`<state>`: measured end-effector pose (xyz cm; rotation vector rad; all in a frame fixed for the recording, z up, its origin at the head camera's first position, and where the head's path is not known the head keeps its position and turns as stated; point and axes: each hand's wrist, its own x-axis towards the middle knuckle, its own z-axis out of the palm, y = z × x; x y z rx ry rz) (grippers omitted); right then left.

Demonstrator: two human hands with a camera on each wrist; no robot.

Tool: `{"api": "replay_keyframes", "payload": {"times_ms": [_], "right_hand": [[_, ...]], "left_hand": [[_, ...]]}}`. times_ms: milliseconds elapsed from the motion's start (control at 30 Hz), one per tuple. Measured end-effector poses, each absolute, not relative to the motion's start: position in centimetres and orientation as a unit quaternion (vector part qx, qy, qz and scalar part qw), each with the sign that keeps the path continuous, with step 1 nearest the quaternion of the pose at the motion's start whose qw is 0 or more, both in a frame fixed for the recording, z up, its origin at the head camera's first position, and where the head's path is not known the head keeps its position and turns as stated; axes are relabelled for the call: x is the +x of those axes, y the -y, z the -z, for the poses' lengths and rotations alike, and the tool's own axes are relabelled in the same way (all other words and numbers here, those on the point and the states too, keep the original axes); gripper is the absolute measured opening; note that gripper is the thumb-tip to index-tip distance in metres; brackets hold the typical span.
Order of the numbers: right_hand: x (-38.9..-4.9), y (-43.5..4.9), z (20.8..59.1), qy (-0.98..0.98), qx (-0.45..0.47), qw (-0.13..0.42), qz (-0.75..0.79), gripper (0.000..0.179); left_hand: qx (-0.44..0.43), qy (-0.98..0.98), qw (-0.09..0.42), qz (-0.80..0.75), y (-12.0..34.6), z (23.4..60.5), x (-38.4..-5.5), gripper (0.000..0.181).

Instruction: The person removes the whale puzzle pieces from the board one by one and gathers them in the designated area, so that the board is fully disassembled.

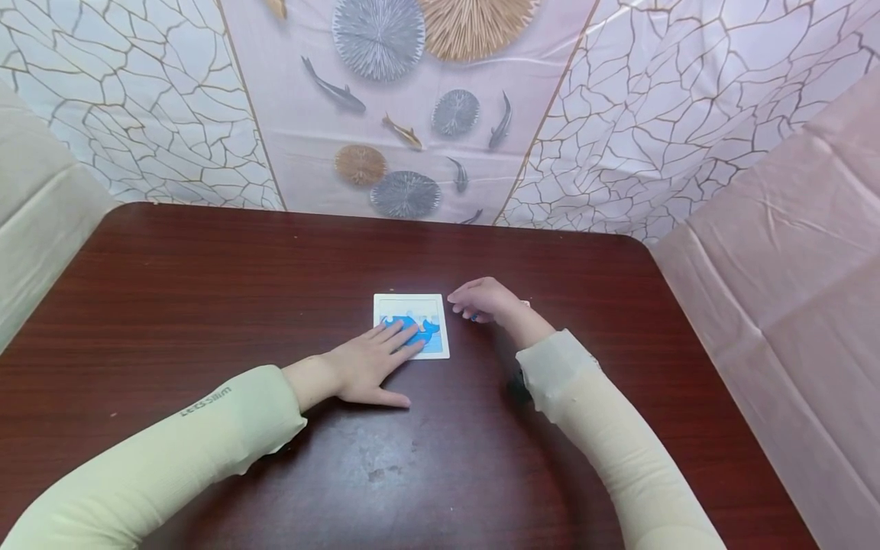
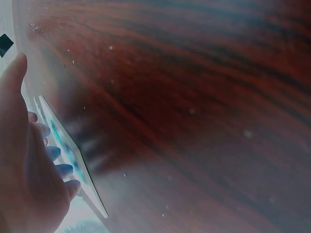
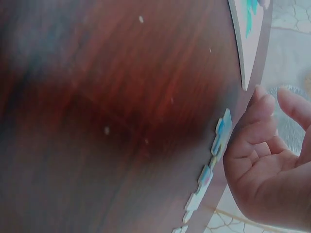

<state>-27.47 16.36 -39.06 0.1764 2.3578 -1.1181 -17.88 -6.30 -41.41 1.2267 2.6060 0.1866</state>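
Note:
A square white puzzle tray [image 1: 444, 336] with a blue whale picture [image 1: 430, 328] lies on the table. My left hand [image 1: 374, 363] rests over it with fingers spread, the fingertips on the whale and the thumb pointing off past the near edge. To the right of the tray is my right hand [image 1: 486, 299], its fingers loosely bent and the thumb apart from them, holding nothing. In the right wrist view, several jigsaw pieces [image 3: 200, 187] lie in a line on the table close beside that hand. A bit of blue shows under its fingers in the head view.
The dark red-brown wooden table [image 1: 227, 290] has rounded far corners. Behind it hangs a patterned curtain [image 1: 412, 92] with fish and round shapes, and pale cloth [image 1: 791, 252] closes in the right side. A white scrap [image 1: 525, 303] peeks out behind the right wrist.

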Motion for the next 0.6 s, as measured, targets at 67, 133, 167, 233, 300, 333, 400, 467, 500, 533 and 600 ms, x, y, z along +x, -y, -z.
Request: {"api": "replay_keyframes", "payload": {"times_ms": [67, 133, 167, 233, 300, 333, 400, 467, 500, 533, 600], "right_hand": [[-27.3, -16.0, 39.2, -0.874, 0.068, 0.263, 0.403, 0.031], [-27.2, -15.7, 39.4, -0.875, 0.067, 0.267, 0.398, 0.031], [-27.2, -15.6, 39.5, -0.875, 0.066, 0.269, 0.397, 0.032], [-27.0, -15.5, 39.7, -0.875, 0.064, 0.272, 0.395, 0.032], [-26.9, -15.3, 39.7, -0.876, 0.059, 0.273, 0.394, 0.031], [-26.8, -15.2, 39.8, -0.876, 0.058, 0.273, 0.393, 0.031], [-26.6, -15.0, 39.9, -0.879, 0.053, 0.273, 0.388, 0.030], [-26.5, -14.8, 39.9, -0.884, 0.045, 0.272, 0.377, 0.030], [-26.5, -14.8, 40.0, -0.887, 0.041, 0.271, 0.372, 0.031], [-26.4, -14.7, 40.0, -0.890, 0.036, 0.269, 0.366, 0.032], [-26.3, -14.6, 40.0, -0.897, 0.028, 0.266, 0.353, 0.032]], "left_hand": [[0.421, -0.896, 0.130, -0.064, 6.3, 41.5, -17.9, 0.085], [0.420, -0.896, 0.133, -0.063, 6.2, 41.6, -17.9, 0.085], [0.420, -0.896, 0.135, -0.061, 6.2, 41.6, -17.9, 0.085], [0.419, -0.895, 0.139, -0.059, 6.2, 41.6, -18.0, 0.085], [0.418, -0.895, 0.142, -0.057, 6.2, 41.7, -18.0, 0.086], [0.417, -0.896, 0.143, -0.055, 6.2, 41.7, -18.0, 0.086], [0.416, -0.896, 0.145, -0.051, 6.2, 41.7, -18.1, 0.086], [0.414, -0.897, 0.147, -0.047, 6.2, 41.7, -18.1, 0.086], [0.414, -0.897, 0.148, -0.046, 6.2, 41.8, -18.1, 0.087], [0.413, -0.897, 0.149, -0.045, 6.1, 41.8, -18.1, 0.087], [0.413, -0.897, 0.149, -0.045, 6.1, 41.8, -18.1, 0.087]]}}
